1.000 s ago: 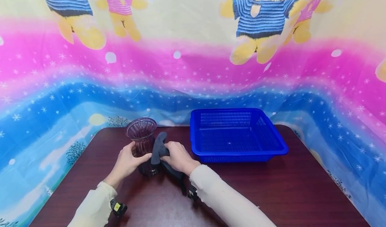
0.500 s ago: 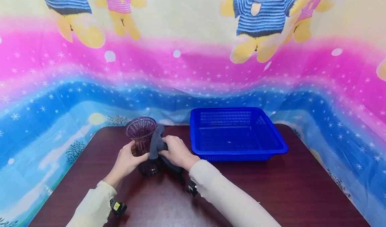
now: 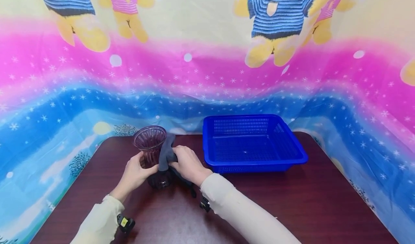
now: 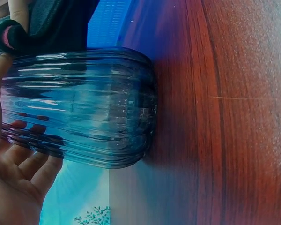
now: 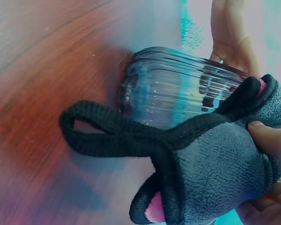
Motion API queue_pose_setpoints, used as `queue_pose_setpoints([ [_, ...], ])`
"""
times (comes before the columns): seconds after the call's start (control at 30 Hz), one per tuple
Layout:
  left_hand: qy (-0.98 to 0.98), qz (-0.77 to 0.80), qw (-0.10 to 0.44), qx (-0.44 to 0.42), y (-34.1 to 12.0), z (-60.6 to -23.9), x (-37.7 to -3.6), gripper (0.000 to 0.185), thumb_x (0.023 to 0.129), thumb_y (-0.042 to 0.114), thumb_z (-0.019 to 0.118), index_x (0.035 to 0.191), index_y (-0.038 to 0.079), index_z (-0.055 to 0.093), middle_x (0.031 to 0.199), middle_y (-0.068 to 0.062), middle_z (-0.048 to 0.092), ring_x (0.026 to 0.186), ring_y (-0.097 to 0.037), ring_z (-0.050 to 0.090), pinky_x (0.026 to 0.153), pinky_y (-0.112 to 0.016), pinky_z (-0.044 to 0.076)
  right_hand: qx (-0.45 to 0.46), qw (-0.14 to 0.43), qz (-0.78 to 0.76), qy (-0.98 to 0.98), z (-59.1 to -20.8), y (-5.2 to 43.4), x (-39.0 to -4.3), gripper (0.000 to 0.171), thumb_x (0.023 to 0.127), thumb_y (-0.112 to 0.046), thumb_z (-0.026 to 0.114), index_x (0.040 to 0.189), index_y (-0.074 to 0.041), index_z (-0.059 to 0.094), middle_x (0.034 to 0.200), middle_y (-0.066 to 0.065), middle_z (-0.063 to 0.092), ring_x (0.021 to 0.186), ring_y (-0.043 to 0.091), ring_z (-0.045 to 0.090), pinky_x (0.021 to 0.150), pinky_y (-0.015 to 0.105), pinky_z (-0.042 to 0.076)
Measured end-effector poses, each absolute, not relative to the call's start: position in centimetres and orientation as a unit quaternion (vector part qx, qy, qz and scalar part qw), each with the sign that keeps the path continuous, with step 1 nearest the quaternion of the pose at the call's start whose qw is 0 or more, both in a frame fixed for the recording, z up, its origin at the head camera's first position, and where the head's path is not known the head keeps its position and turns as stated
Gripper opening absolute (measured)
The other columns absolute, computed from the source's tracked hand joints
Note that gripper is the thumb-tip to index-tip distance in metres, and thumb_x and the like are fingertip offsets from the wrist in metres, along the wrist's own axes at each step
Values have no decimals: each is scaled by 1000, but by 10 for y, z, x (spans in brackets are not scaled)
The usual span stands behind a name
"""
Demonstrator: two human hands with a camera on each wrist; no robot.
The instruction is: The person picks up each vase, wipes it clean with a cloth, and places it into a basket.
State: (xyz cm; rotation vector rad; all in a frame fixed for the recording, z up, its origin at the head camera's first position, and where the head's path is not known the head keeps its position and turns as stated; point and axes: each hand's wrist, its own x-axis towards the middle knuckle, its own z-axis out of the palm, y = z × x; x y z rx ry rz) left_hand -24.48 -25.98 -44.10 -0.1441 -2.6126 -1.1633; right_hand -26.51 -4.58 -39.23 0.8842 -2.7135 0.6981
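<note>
A ribbed purple glass vase stands upright on the dark wooden table. My left hand grips the vase's left side, fingers curled round it. My right hand holds a dark grey fleece cloth pressed against the vase's right side, near the rim. A black-edged loop of the cloth hangs down beside the vase's base.
A blue plastic mesh basket stands to the right of the vase at the table's back. A colourful bear-print sheet hangs behind and around the table. Bare tabletop lies in front and to the right.
My right hand has slid the cloth up the vase's side, from near the base toward the rim. The left hand stays on the vase.
</note>
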Motion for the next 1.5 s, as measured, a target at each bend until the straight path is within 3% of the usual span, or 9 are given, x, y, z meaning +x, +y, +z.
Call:
queue_pose_setpoints([
  [0.53,-900,-416,126,-40,-261,-444,-242,69,84,43,80,136,5,56,127,-21,69,117,-36,67,97,-54,55,286,79,224,-928,-425,-43,-264,22,86,-24,82,100,-11,73,94,3,72,92,18,70,83,32,57],
  [0.83,-900,-415,125,-42,-260,-444,-242,69,85,44,80,136,5,56,128,-22,68,117,-37,67,96,-54,55,282,67,202,-935,-437,-42,-266,19,84,-25,83,93,-11,73,88,2,71,83,16,68,74,29,54],
  [1.07,-899,-419,124,-38,-260,-443,-242,69,84,44,80,136,4,56,129,-22,68,118,-37,66,97,-54,56,277,54,192,-940,-445,-41,-266,20,85,-26,83,95,-11,73,90,3,73,85,16,69,75,29,55],
  [1.5,-900,-416,124,-37,-259,-443,-242,69,85,44,80,136,5,56,129,-22,68,117,-37,67,96,-53,56,274,59,181,-943,-457,-41,-266,18,80,-23,84,84,-11,72,86,5,75,82,19,71,72,31,56],
])
